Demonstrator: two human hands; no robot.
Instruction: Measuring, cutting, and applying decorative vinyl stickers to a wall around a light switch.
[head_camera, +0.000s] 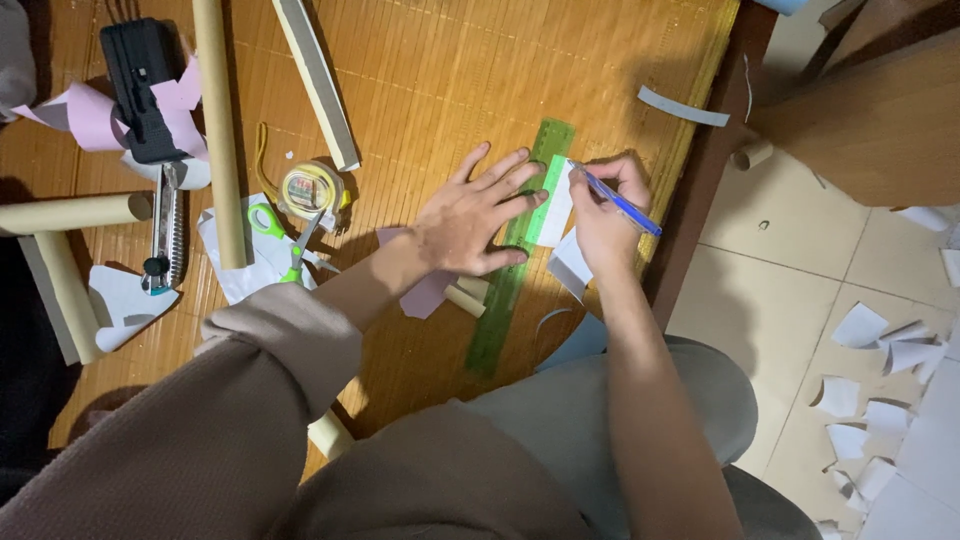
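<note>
Pinching the blue pen (620, 202) in my right hand (603, 215), I am closing my fingers tight around it and touching its tip to the white paper strip (556, 205). I am keeping the tip right beside the edge of the green ruler (515, 250), so I think the line is coming out straight.

I am pressing my left hand (470, 215) flat, with the fingers spread wide and nothing held inside it. It is lying across the ruler and pushing it down, so the ruler is not sliding on the bamboo mat (430, 70). The paper strip is sitting partly on the ruler, near its far end, just beside my left fingertips.

I am sitting with my knees by the mat's edge. More white paper is poking out under my right hand. A pale purple scrap (428, 296) is lying under my left wrist. Farther to the left, the green-handled scissors (285, 240) are resting on a white sheet, beside a long cardboard tube (220, 130) and a tape roll (310, 188). Cut white pieces (880, 400) are lying on the tile floor, well apart from me.
</note>
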